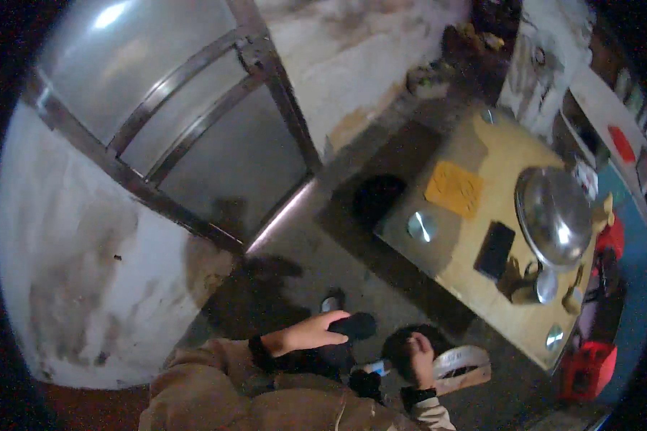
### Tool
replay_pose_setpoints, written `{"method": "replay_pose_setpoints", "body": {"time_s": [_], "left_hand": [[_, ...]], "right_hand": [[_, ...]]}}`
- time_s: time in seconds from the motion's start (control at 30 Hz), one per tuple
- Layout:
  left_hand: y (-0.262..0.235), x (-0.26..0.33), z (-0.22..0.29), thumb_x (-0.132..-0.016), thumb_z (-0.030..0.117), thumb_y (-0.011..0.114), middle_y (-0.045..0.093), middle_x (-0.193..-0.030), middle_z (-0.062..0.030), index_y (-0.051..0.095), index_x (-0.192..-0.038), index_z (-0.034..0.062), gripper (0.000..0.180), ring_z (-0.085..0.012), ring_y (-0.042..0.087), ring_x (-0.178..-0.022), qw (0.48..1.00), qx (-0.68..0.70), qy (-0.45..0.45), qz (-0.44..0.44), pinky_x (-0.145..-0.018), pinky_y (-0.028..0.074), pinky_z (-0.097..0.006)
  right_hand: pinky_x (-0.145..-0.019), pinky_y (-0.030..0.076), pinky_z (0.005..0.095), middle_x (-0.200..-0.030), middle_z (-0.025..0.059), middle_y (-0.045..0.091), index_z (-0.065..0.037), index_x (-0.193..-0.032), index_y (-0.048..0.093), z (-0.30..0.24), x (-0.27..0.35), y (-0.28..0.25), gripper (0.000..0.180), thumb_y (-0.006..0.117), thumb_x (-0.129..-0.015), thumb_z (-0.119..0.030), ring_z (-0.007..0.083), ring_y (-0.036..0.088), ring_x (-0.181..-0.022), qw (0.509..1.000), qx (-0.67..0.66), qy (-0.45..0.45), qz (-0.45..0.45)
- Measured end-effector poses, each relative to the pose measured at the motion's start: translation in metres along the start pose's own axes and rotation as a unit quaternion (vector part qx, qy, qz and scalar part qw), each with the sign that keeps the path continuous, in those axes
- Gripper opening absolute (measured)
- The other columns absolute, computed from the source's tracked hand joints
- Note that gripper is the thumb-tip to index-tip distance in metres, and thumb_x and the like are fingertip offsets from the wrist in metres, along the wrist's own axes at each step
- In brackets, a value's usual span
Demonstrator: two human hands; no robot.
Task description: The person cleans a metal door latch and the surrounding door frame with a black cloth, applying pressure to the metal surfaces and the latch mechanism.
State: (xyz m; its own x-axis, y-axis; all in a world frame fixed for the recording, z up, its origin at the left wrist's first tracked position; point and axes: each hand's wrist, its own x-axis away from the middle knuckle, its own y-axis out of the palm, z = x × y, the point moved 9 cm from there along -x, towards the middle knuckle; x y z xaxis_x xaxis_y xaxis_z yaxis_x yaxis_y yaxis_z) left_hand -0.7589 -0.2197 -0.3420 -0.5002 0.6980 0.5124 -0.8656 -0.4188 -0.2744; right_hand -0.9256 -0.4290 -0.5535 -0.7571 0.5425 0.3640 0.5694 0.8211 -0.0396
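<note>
My left hand (308,335) reaches across from the lower left, thumb and fingers closed on the near end of a dark rounded object (356,326). What kind of thing it is cannot be made out in the dim light. My right hand (421,361) is low, to the right of it, with curled fingers against a dark round shape (399,346). Whatever those fingers hold is hidden. Beside my right wrist lies a pale, printed, flat item (471,358) with a dark patch. A small blue-white thing (378,368) shows between my two arms.
A pale wooden table (467,266) stands at the right, bearing an orange sheet (454,189), a black flat rectangular item (495,249), a shiny metal dome (556,215) and a metal mug (544,285). Red plastic containers (588,370) stand beyond it. A metal door (230,151) is at the left.
</note>
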Motion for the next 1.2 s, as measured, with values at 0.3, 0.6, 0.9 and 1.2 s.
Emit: {"method": "replay_pose_setpoints", "body": {"time_s": [0.3,0.6,0.9,1.2], "left_hand": [[-0.227,0.034,-0.055,-0.086,0.028,0.055,0.054,-0.114,-0.015,0.047,-0.119,0.0004,0.044,-0.022,0.05,-0.107,0.98,-0.006,0.076,0.181,-0.09,0.039,-0.031],[-0.413,0.065,-0.059,-0.089,0.032,0.048,0.052,-0.111,-0.0093,0.045,-0.12,-0.0001,0.045,-0.0155,0.047,-0.104,0.937,0.089,0.075,0.328,-0.09,0.037,-0.029],[-0.478,-0.034,-0.037,-0.088,0.023,0.047,0.045,-0.12,-0.0103,0.042,-0.122,-0.0021,0.043,-0.0184,0.043,-0.11,0.898,0.296,0.122,0.303,-0.094,0.034,-0.03],[-0.537,-0.117,-0.042,-0.087,0.028,0.052,0.047,-0.12,-0.0161,0.047,-0.117,-0.0038,0.044,-0.0242,0.044,-0.114,0.939,0.048,0.089,0.328,-0.096,0.034,-0.033]], "right_hand": [[-0.072,0.046,0.0275,-0.089,0.0067,0.058,0.0,-0.102,0.057,-0.189,-0.073,0.296,0.022,0.06,-0.084,-0.012,0.0145,0.056,-0.083,0.932,0.164,-0.132,-0.296],[-0.072,0.046,0.0283,-0.098,0.0098,0.057,-0.005,-0.106,0.058,-0.32,-0.126,0.504,0.027,0.062,-0.08,-0.012,0.0192,0.057,-0.085,0.836,0.238,-0.31,-0.386],[-0.081,0.045,0.0315,-0.11,0.0117,0.052,-0.002,-0.116,0.05,-0.321,-0.205,0.567,0.045,0.067,-0.077,-0.017,0.0204,0.053,-0.1,0.824,0.188,-0.266,-0.464],[-0.081,0.044,0.0287,-0.104,0.0069,0.056,-0.002,-0.119,0.047,-0.372,-0.286,0.578,0.039,0.058,-0.084,-0.015,0.0146,0.054,-0.089,0.869,0.124,-0.127,-0.462]]}}
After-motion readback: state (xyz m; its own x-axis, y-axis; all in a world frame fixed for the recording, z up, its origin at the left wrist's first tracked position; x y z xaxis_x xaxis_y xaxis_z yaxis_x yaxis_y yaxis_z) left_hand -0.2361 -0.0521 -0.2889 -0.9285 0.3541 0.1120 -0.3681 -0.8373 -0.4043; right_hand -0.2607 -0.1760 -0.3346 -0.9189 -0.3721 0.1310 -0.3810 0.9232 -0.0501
